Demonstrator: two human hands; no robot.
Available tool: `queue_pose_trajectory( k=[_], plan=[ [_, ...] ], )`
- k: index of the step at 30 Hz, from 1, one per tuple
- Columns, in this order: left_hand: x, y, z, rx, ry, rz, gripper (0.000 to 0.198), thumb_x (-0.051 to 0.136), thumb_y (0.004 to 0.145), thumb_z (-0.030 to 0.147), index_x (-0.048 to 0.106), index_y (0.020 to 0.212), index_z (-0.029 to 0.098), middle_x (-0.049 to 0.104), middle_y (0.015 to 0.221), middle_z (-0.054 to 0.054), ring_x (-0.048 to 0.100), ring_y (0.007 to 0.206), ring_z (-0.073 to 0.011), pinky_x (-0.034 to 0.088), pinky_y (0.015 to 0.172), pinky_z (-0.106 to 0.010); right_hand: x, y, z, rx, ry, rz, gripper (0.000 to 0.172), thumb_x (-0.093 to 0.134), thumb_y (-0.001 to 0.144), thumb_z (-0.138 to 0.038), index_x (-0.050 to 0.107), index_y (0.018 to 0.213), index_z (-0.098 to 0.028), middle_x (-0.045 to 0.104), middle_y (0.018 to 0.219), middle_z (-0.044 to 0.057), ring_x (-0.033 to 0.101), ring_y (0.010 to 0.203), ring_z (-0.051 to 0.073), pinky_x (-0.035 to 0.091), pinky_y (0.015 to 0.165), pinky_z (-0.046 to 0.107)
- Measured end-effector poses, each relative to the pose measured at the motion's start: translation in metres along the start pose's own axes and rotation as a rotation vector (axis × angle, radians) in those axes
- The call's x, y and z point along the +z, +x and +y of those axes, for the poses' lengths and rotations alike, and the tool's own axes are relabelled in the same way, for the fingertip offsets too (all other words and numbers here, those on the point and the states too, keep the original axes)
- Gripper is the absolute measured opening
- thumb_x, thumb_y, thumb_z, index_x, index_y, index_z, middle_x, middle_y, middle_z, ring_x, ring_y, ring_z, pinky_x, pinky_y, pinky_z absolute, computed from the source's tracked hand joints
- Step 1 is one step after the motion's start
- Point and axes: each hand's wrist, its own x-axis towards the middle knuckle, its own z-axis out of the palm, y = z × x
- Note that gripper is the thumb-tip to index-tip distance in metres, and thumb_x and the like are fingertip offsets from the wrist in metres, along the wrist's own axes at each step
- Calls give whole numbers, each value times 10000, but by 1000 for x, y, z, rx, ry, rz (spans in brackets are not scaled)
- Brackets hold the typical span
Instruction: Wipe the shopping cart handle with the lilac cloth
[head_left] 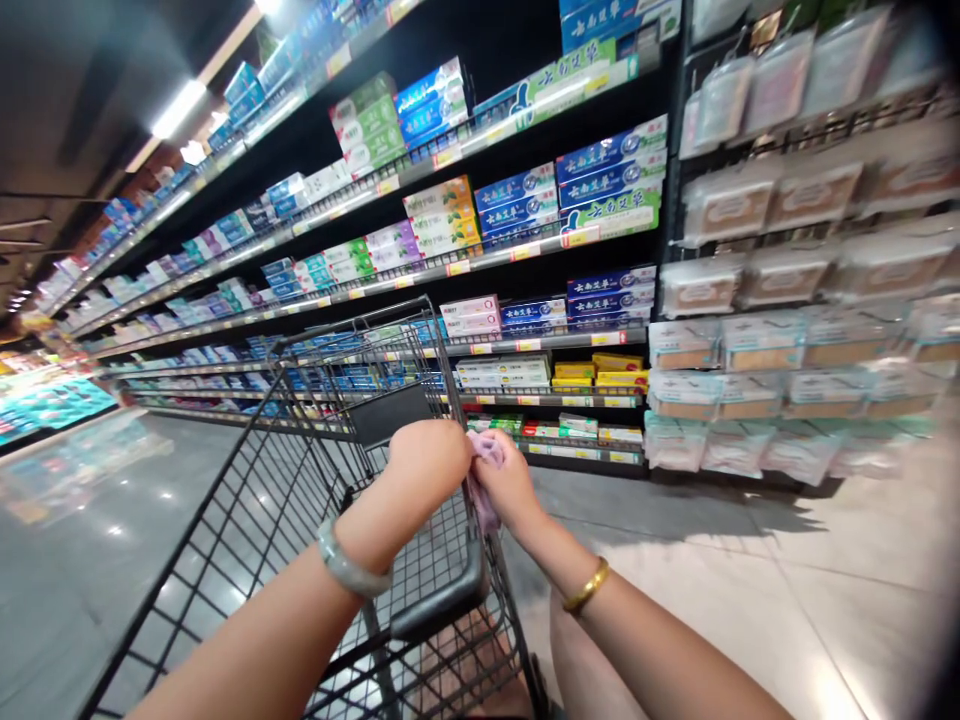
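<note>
My right hand (511,485) is closed around a light purple cloth (486,450), which lies against the side rim of a black wire shopping cart (247,430). Part of the cloth hangs down below the fingers. Right beside it, my left hand (429,455) is curled into a fist over the cart, its knuckles close to the cloth. The fingers of that hand point away and are hidden, so what they hold does not show. The cart's dark handle (442,600) runs below both wrists.
Long shelves (420,260) of boxed toothpaste stretch from the far left to the middle. At the right hang rows of clear-wrapped packages (757,340). Shiny grey floor tiles (697,570) lie around the cart, and a bright display (52,400) stands far left.
</note>
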Motion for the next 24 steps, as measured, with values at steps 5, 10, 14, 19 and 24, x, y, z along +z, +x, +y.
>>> queue_pose_trajectory(
  k=[5,10,14,19,24],
  plan=[
    [14,0,-1,-11,-8,45,356,420,938,121,773,967,87,752,990,-225,756,964,-317,585,792,-376,1,-3,11,46,17,26,153,569,689,-271,605,832,-231,662,799,-9,603,762,182,496,740,305],
    [17,-2,-2,-12,-22,28,386,373,974,155,746,1030,74,743,954,-230,756,925,-345,588,757,-416,-2,4,-12,-84,-38,34,219,634,723,-280,646,938,-237,692,907,-6,626,848,186,497,812,308],
    [19,-3,-2,53,-13,17,371,386,970,146,747,1034,92,727,1029,-221,735,1006,-344,576,824,-421,-9,-1,5,-60,-122,-26,181,633,690,-223,661,866,-250,711,879,-13,633,863,193,513,812,313],
    [23,-4,-1,72,8,24,377,375,965,131,745,1030,95,722,1012,-203,735,983,-341,578,820,-425,-9,-3,10,-28,-97,-22,152,618,705,-243,647,854,-236,687,828,-25,617,783,176,497,749,291],
    [21,-3,2,52,15,23,377,369,959,116,738,1021,61,723,995,-231,744,958,-337,586,793,-413,-4,5,10,-120,-135,37,194,634,702,-256,644,895,-235,680,913,-3,606,894,193,477,819,299]
  ],
)
